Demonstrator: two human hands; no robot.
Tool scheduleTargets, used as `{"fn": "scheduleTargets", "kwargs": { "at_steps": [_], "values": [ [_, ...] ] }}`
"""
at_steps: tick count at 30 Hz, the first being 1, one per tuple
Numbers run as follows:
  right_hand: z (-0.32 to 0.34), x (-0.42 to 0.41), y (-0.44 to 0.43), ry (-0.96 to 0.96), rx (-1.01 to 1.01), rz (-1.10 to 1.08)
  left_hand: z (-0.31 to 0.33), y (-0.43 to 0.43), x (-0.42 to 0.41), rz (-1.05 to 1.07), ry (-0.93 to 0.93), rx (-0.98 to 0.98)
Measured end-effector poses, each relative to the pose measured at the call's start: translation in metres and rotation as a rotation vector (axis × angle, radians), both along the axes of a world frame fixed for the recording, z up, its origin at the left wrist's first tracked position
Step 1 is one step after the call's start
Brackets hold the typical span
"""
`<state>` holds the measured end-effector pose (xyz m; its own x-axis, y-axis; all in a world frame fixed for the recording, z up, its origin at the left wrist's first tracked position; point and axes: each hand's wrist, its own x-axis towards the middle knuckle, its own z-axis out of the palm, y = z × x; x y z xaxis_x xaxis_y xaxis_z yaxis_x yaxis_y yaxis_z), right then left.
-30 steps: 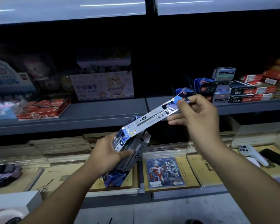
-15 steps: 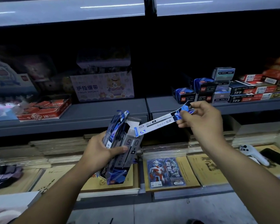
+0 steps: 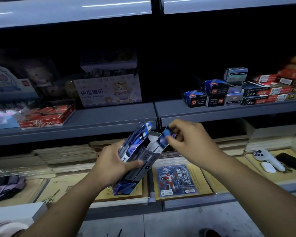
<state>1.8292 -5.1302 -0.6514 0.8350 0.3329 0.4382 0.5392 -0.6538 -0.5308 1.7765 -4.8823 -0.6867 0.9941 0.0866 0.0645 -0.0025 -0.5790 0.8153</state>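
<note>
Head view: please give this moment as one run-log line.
left hand: grips open blue box | right hand: pinches slim pack, lower end inside box top | place: before grey shelf

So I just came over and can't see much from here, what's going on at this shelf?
A person is working at stationery shelves. Their left hand grips an open blue box, held tilted above the notebooks on the lower shelf. Their right hand pinches the top end of a slim blue pack, whose lower part is already inside the box's open top.
</note>
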Motion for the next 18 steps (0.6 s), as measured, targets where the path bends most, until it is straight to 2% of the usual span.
{"fn": "scheduleTargets", "kwargs": {
  "at_steps": [2, 5, 8, 13, 18],
  "values": [
    [-0.003, -0.002, 0.004, 0.010, -0.107, -0.013, -0.001, -0.004, 0.001, 0.005, -0.014, 0.022],
    [0.003, -0.013, 0.013, -0.027, 0.103, 0.060, -0.003, -0.008, 0.002, 0.006, -0.043, 0.092],
    [0.008, -0.026, 0.023, 0.155, 0.286, 0.154, -0.005, -0.011, 0.003, -0.003, -0.071, 0.168],
    [0.006, -0.030, 0.030, 0.320, 0.420, 0.068, -0.006, -0.015, 0.004, 0.017, -0.106, 0.221],
    [0.007, -0.030, 0.031, 0.606, 0.592, 0.121, -0.008, -0.017, 0.006, 0.056, -0.131, 0.239]
  ]
}}
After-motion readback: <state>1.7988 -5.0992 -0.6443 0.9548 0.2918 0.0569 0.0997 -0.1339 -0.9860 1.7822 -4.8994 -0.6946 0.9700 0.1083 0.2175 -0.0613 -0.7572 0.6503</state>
